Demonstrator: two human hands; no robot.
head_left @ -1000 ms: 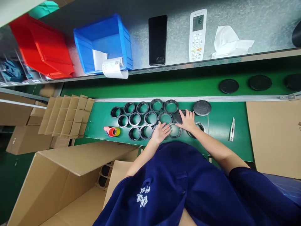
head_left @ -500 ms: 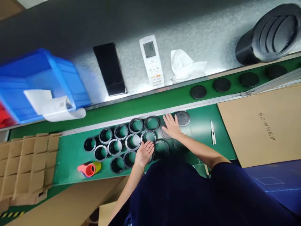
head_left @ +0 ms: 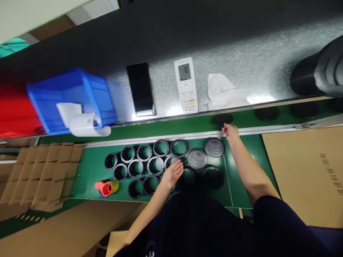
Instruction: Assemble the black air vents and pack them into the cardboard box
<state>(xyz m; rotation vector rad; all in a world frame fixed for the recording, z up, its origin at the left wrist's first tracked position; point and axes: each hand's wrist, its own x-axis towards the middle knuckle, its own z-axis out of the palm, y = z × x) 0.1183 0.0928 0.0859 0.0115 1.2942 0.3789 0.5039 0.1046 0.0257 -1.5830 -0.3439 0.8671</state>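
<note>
Rings (head_left: 108, 161) are standing in loose rows on the counter (head_left: 88, 171): fourteen are showing without lids, two of them partly hidden by the left hand (head_left: 173, 175), and two more are wearing grooved lids (head_left: 197, 159). Four black discs (head_left: 222, 119) are lying in a line beyond the white rail (head_left: 150, 138), the last partly cut off at the picture's edge. One phone (head_left: 140, 89), one remote (head_left: 187, 85) and one blue bin (head_left: 100, 100) are resting on the shelf (head_left: 164, 89) above. Half a second ago the right hand (head_left: 229, 130) was lying spread over a lid; now that lid is showing uncovered, and the hand is reaching over the rail, its fingers bunching at the leftmost disc's near edge, though whether they are pinching it I cannot tell. The left hand is still staying over the rings, fingers straight and pressed together, its grip on any ring unclear.
</note>
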